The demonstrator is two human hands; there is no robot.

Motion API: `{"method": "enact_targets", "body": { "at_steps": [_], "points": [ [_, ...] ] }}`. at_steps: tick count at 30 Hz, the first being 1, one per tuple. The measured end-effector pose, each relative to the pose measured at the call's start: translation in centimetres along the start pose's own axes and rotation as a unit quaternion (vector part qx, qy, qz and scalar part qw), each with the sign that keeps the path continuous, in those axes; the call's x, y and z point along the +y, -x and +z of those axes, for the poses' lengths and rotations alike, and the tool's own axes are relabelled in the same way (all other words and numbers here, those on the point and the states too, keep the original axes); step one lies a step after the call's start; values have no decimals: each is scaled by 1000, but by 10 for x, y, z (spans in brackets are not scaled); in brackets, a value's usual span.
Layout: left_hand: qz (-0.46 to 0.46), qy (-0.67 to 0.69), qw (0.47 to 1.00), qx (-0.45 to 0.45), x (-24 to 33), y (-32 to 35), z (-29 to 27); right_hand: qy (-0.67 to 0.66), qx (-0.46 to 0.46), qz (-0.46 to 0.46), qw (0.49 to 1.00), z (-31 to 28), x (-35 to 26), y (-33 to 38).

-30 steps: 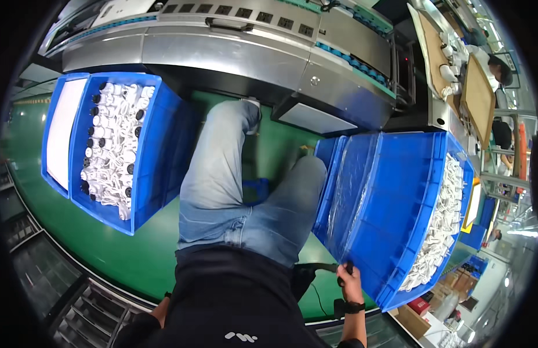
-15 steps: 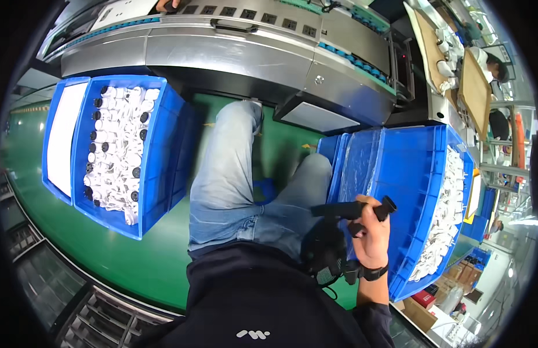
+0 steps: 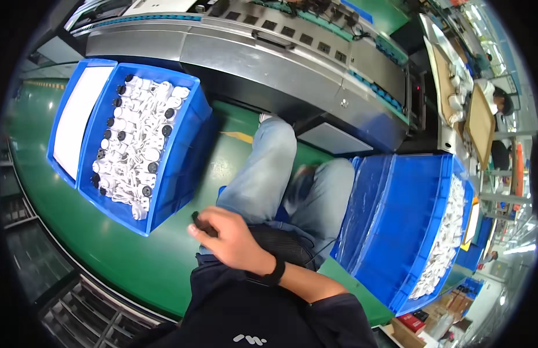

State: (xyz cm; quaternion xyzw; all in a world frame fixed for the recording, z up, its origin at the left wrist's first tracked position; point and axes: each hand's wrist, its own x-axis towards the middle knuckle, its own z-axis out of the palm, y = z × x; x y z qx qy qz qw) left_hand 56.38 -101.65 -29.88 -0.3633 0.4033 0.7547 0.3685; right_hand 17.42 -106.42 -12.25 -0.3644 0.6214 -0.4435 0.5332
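My right hand point(image 3: 231, 239) reaches across my lap from the right, with a black band round its wrist. Its fingers are closed round a black piece point(image 3: 197, 220), of which only a short end shows; I cannot tell its kind. Behind the hand, a black mesh pouch point(image 3: 285, 246) lies on my lap, with a thin cord running off it. My left hand is out of view.
A blue crate point(image 3: 182, 168) of white corded parts with black and white round ends stands to the left. Another blue crate point(image 3: 391, 226) with white parts is on the right. A steel conveyor machine point(image 3: 251, 64) runs along the far side.
My right hand has swung left, from beside the right crate to over my lap, nearer the left crate. The view has shifted, and the long black piece it held is now mostly hidden.
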Motion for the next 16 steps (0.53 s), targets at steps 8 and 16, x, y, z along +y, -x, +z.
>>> {"method": "enact_targets", "body": {
  "at_steps": [8, 16],
  "points": [
    [159, -391, 898, 125, 156, 78, -46, 196, -91, -212, 953, 9, -7, 30],
    [713, -92, 695, 0, 496, 156, 7, 277, -74, -261, 922, 17, 4, 72]
  ]
}}
